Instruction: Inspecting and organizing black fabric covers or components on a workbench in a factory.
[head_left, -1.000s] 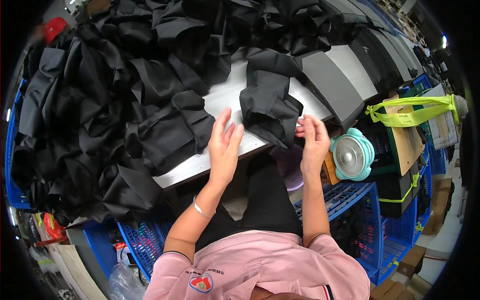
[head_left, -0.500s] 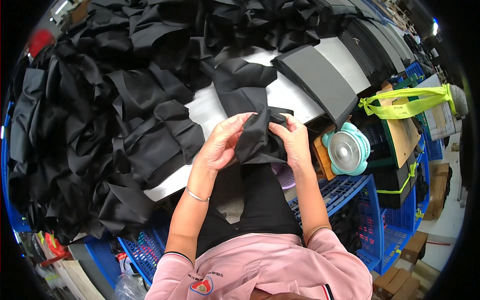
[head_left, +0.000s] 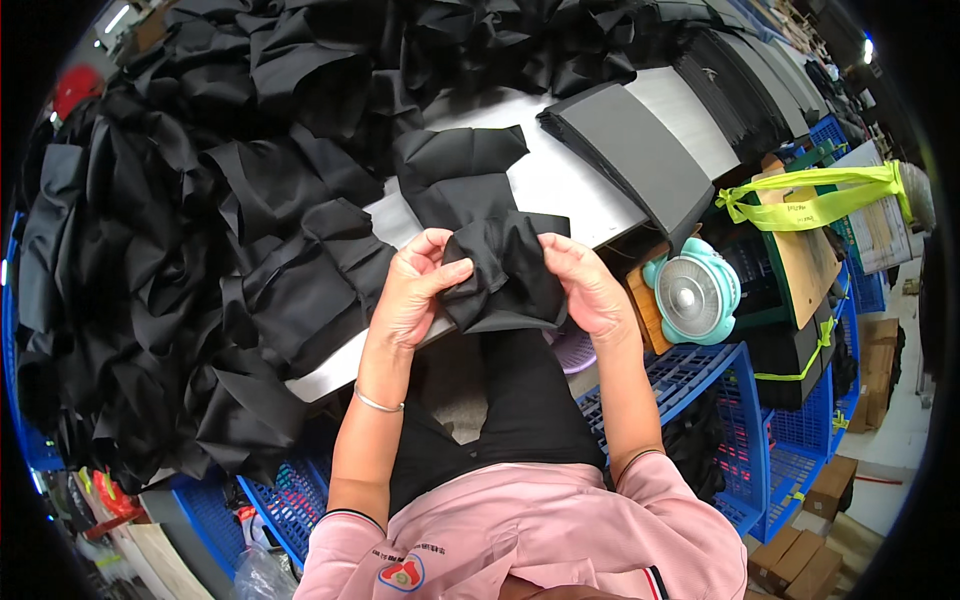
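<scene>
1. I am seeing both hands closed on one black fabric piece (head_left: 505,270), which is now raised off the surface (head_left: 560,180) and held in front of the body; a second ago the hands were lying flat and open beside it at the surface's near edge.
2. The left hand (head_left: 412,290) is pinching the piece's left edge, thumb on top and fingers curled under it.
3. The right hand (head_left: 590,290) is gripping the right edge at about 3 o'clock from the piece, thumb pressing the cloth.
4. The piece is bunching into folds between the two hands, where half a second ago it was only just being gathered, so I judge the work on it is passing from picking up to shaping it.
5. A second black piece (head_left: 455,160) is lying on the surface at 12 o'clock from the hands, touching the held one.
6. A large heap of black fabric (head_left: 200,220) is filling the surface from 9 to 12 o'clock.
7. A stack of grey sheets (head_left: 630,150) is sitting at 1 o'clock, and a small teal fan (head_left: 695,295) at 3 o'clock, beside blue crates (head_left: 730,400).
</scene>
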